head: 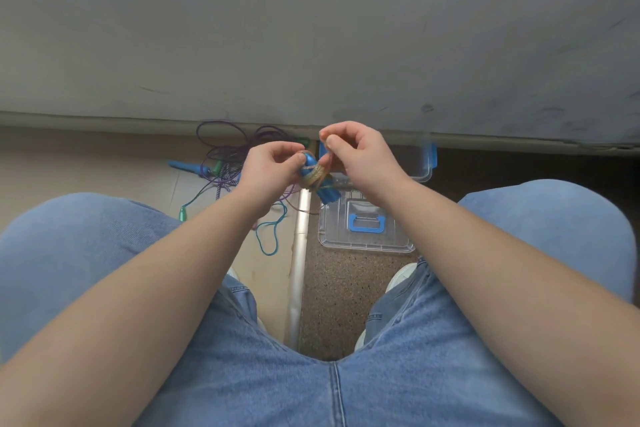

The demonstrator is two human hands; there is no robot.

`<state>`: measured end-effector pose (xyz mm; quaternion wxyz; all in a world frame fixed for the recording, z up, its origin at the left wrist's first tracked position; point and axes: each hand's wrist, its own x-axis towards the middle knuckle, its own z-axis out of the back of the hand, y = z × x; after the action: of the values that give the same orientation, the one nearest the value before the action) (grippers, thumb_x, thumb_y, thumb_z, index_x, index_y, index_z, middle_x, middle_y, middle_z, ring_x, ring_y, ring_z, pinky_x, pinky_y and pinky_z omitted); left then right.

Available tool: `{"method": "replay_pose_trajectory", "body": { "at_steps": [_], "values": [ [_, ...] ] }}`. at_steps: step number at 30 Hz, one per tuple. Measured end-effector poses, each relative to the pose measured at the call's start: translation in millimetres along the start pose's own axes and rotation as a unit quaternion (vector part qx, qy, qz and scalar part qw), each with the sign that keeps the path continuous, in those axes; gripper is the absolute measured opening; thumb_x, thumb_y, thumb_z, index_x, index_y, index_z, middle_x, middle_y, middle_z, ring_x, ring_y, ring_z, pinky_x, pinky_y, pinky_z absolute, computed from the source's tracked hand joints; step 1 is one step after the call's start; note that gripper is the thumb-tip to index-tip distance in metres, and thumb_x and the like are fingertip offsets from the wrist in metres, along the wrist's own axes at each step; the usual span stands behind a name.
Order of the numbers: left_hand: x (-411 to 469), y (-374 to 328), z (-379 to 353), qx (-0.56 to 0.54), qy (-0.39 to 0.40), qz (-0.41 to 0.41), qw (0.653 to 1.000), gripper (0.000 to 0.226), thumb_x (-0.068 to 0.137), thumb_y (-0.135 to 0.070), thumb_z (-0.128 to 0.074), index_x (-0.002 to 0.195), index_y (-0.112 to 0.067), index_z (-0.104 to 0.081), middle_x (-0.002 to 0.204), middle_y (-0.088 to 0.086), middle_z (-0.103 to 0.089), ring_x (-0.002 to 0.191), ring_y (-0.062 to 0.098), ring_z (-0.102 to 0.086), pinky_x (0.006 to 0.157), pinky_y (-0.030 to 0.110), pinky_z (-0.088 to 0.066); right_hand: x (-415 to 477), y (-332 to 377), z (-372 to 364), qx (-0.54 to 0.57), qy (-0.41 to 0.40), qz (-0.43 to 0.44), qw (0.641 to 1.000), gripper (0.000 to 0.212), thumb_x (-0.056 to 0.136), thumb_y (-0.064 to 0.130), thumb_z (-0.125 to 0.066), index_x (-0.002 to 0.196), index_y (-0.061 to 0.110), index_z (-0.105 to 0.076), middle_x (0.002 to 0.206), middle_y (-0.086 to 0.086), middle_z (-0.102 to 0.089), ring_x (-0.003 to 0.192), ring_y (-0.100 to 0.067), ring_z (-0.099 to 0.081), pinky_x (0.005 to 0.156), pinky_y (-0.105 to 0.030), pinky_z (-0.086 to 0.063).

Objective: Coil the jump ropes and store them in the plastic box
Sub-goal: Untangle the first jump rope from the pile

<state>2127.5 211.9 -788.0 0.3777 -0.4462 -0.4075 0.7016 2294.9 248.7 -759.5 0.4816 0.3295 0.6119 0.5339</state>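
Head view: lid (367, 243) on the floor (343, 295), nearest. Above it, left hand (273, 168) grips blue handles (327, 197) wound with tan rope (313, 178); right hand (358, 154) pinches its tail, seemingly finishing the wrap. Likely next: tuck the tail, then into the box (428, 163) behind. Other ropes (225, 156) lie loose near the wall (311, 45).

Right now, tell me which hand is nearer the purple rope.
Left. The left hand, gripping the bundle, is just right of the purple rope; the right hand, pinching the cord, is farther right, before the box.
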Motion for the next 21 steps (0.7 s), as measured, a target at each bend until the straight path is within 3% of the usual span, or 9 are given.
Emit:
{"method": "replay_pose_trajectory", "body": {
  "at_steps": [3,8,12,15,17,19,21],
  "values": [
    [0.6,1.3,3.0,0.092,-0.005,-0.049,0.995,0.022,0.079,-0.035,-0.070,0.098,-0.028,-0.077,0.087,-0.009,-0.077,0.086,0.010,-0.074,0.083,0.041,-0.061,-4.1,1.1,-7.2,0.043,0.039,-0.020,0.998,0.016,0.101,0.000,-0.050,0.101,0.005,-0.066,0.077,-0.007,-0.065,0.069,-0.018,-0.068,0.075,-0.043,-0.064],
    [-8.4,-5.1,-6.5,0.138,0.022,-0.125,0.982,0.018,0.087,-0.028,-0.069,0.102,-0.025,-0.078,0.087,-0.012,-0.077,0.086,0.000,-0.071,0.087,0.038,-0.059,7.0,0.6,-4.7,0.029,-0.067,-0.024,0.997,0.018,0.099,0.003,-0.053,0.101,0.007,-0.070,0.075,-0.007,-0.066,0.063,-0.014,-0.067,0.074,-0.047,-0.064],
    [-6.6,-3.8,-6.2,0.140,0.028,-0.128,0.981,0.013,0.088,-0.023,-0.071,0.100,-0.026,-0.077,0.086,-0.012,-0.076,0.085,0.001,-0.072,0.086,0.038,-0.060,11.3,-3.4,-4.6,-0.011,-0.094,-0.025,0.995,0.017,0.099,0.007,-0.054,0.099,0.012,-0.071,0.077,-0.004,-0.070,0.067,-0.014,-0.069,0.072,-0.038,-0.064],
    [-6.2,-5.1,-3.7,0.138,0.024,-0.126,0.982,0.013,0.089,-0.021,-0.070,0.099,-0.028,-0.076,0.086,-0.012,-0.075,0.085,0.002,-0.072,0.085,0.038,-0.060,13.6,-0.8,-5.3,-0.005,-0.079,-0.044,0.996,0.015,0.100,0.012,-0.051,0.099,0.017,-0.065,0.086,0.000,-0.074,0.079,-0.013,-0.069,0.067,-0.029,-0.056],
    [-4.2,-6.5,-0.4,0.129,0.016,-0.117,0.985,0.014,0.088,-0.024,-0.069,0.099,-0.029,-0.077,0.086,-0.011,-0.076,0.085,0.005,-0.072,0.084,0.039,-0.060,13.5,3.6,-5.4,0.064,-0.046,-0.068,0.995,0.015,0.104,0.012,-0.042,0.101,0.016,-0.057,0.089,-0.002,-0.077,0.083,-0.016,-0.070,0.067,-0.029,-0.049],
    [-1.8,-6.6,2.1,0.125,0.007,-0.107,0.986,0.017,0.084,-0.028,-0.067,0.098,-0.029,-0.078,0.086,-0.010,-0.077,0.085,0.007,-0.073,0.083,0.040,-0.061,13.5,7.0,-4.8,0.109,-0.016,-0.064,0.992,0.017,0.106,0.011,-0.037,0.099,0.014,-0.052,0.083,-0.007,-0.076,0.081,-0.021,-0.070,0.067,-0.032,-0.048],
    [0.6,-5.6,3.2,0.118,-0.014,-0.088,0.989,0.014,0.082,-0.031,-0.068,0.093,-0.031,-0.077,0.084,-0.011,-0.076,0.084,0.007,-0.073,0.083,0.040,-0.061,13.2,11.1,-4.0,0.077,-0.004,-0.036,0.996,0.018,0.105,0.009,-0.038,0.096,0.014,-0.052,0.075,-0.009,-0.072,0.071,-0.018,-0.065,0.060,-0.028,-0.046]
  ]
}}
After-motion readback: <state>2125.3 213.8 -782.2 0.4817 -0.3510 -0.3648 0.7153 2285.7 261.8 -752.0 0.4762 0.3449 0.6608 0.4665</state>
